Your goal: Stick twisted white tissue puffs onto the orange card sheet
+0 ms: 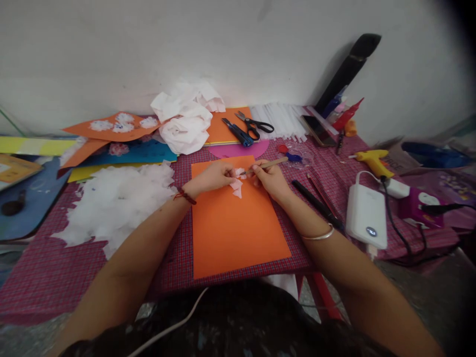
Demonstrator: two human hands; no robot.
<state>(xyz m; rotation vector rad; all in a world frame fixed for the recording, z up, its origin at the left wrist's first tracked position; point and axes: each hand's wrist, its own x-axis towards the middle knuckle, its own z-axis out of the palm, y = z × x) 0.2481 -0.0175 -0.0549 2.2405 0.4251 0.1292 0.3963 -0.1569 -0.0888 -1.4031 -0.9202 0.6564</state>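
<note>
An orange sheet of paper (pixel 238 233) lies flat in front of me. Over its upper part, my left hand (pixel 220 176) pinches a small piece of pale pink tissue paper (pixel 237 188). My right hand (pixel 268 177) is closed around a thin, flat, light-brown stick (pixel 278 161), whose lower end meets the tissue between my hands. Small white bits of paper (pixel 241 173) show at that spot. My fingertips partly hide where stick and paper touch. To the left of the sheet lies a heap of torn white tissue (pixel 124 193).
Crumpled white paper (pixel 186 119), scissors (pixel 255 126) and a blue cutter (pixel 238 132) lie behind the sheet. On the right are a black pen-like tool (pixel 316 203), a yellow glue gun (pixel 374 161), a white power bank (pixel 367 213) and cables. Orange paper with white flowers (pixel 115 126) lies back left.
</note>
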